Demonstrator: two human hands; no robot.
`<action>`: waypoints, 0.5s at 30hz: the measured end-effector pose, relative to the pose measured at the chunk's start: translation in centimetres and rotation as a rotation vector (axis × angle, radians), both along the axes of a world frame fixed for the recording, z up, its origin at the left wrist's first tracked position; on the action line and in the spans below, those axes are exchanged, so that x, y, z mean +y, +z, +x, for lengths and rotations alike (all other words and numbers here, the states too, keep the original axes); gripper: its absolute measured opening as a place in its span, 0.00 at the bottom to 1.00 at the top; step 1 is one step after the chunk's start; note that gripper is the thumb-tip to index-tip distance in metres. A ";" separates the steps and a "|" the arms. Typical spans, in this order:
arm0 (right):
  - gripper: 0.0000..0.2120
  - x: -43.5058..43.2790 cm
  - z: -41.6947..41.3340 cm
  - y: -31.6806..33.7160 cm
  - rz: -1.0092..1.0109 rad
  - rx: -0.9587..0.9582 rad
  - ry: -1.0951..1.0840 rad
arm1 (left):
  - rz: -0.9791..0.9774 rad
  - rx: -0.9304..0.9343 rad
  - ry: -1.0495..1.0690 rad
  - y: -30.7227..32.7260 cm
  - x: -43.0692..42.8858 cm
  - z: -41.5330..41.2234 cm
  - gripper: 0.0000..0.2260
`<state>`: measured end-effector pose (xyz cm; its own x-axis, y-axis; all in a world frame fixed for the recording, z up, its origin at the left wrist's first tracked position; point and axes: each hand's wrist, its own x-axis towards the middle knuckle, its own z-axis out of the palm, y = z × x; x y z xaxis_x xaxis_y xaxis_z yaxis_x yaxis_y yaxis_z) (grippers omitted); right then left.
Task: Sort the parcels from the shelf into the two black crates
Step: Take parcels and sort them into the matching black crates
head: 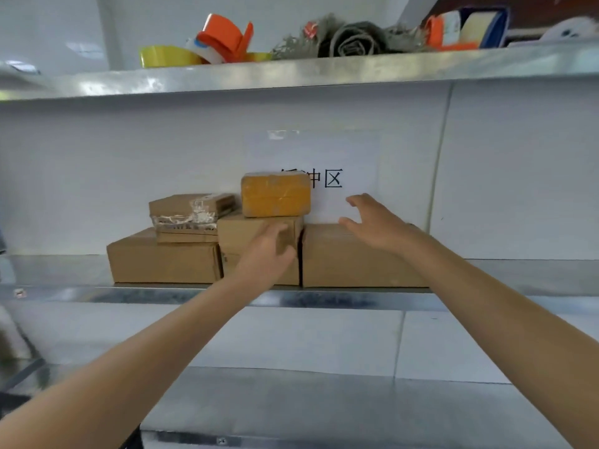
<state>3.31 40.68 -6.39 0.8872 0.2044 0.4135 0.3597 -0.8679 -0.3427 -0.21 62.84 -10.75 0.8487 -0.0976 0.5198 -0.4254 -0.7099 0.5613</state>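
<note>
Left hand (269, 251) loose-fingered before middle box (243, 231) | right hand (372, 222) spread at 3 o'clock of yellow parcel (275, 194) | steel shelf (518, 273), white wall (97, 176)

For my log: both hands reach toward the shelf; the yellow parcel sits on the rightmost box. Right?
No. Head view: the yellow parcel sits on the middle box, not the rightmost box; left hand and right hand reach toward the shelf.

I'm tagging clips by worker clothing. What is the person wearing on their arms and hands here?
Nothing worn shows. The left hand and right hand are ungloved; the left forearm and right forearm are bare down to the frame edge, with no sleeve in view. No watch, ring or marking is plainly visible.
</note>
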 end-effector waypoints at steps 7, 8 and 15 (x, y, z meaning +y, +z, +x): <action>0.27 -7.5 0.3 -2.0 0.046 0.098 -0.087 | 0.111 -0.055 0.004 -2.3 -6.2 1.7 0.21; 0.26 -8.4 0.5 -2.2 0.051 0.117 -0.105 | 0.113 -0.042 0.035 -2.5 -6.9 1.8 0.21; 0.11 -12.5 2.4 -4.1 0.256 0.198 -0.162 | 0.080 0.056 0.170 -1.4 -10.0 3.1 0.20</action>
<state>5.71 28.17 -10.45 0.9676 -0.0337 0.2502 0.1293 -0.7852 -0.6056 2.87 52.81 -12.17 0.8839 0.0107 0.4675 -0.2651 -0.8121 0.5198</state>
